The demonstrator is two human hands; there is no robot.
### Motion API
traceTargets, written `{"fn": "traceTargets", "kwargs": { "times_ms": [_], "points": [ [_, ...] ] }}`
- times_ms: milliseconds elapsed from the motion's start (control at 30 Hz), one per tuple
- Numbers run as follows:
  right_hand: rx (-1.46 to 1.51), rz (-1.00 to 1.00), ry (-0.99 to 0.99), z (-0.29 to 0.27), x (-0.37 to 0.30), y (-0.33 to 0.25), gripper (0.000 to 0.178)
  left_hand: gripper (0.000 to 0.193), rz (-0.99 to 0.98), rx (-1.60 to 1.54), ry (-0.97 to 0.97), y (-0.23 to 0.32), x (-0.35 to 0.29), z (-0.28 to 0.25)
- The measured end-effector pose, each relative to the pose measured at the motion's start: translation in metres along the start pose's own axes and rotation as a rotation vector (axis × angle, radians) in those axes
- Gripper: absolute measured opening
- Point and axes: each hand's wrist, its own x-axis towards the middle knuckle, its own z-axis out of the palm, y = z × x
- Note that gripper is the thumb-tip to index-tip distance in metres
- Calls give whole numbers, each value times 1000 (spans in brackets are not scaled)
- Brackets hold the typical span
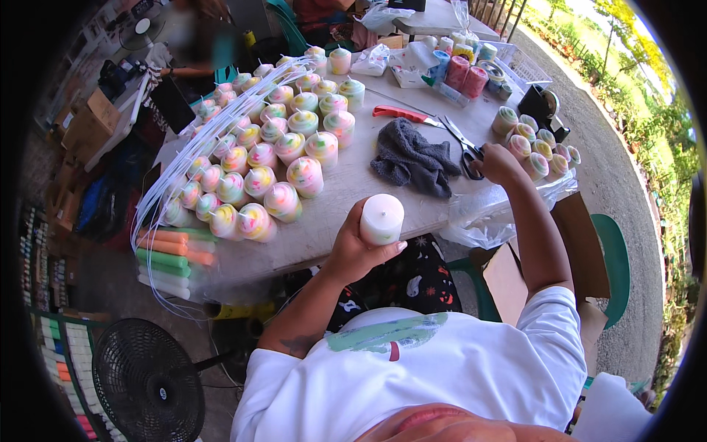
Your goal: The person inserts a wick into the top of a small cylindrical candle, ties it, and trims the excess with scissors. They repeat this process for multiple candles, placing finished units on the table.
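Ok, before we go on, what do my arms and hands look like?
Both the left hand and right hand are ungloved, with no watch or bracelet visible. The forearms are bare below the short sleeves of a white T-shirt. A dark marking, probably a tattoo, sits on the left arm.

Left hand (352, 249) — curled; right hand (501, 163) — outstretched

Table (331, 214) with candles (274, 131) at left, strands (193, 141) over them — cloth (414, 158) to their right, scissors (462, 138) right of the cloth
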Motion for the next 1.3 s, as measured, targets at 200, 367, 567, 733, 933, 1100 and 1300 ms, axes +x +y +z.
{"fn": "traceTargets", "kwargs": {
  "times_ms": [200, 367, 567, 733, 933, 1100, 1300],
  "points": [
    [131, -34, 99, 6, -21, 31, 58, 62, 126, 176, 22, 10, -4, 16],
    [1645, -291, -136, 1, -62, 14, 62, 59, 219, 346, 148, 18, -12, 13],
    [1923, -660, -52, 7, -173, -105, 56, 56, 256, 506, 202, 14, -7, 13],
    [1727, -901, 587, -47, -209, -102, 54, 56, 270, 617, 274, 22, -17, 11],
    [1448, -965, 372, -5, -202, -107, 51, 57, 322, 739, 262, 27, -10, 19],
    [1668, -970, 522, -28, -216, -112, 52, 56, 286, 628, 257, 25, -5, 21],
    [1649, -1042, 640, -18, -210, -118, 49, 57, 288, 662, 246, 29, -6, 23]
  ]
}}
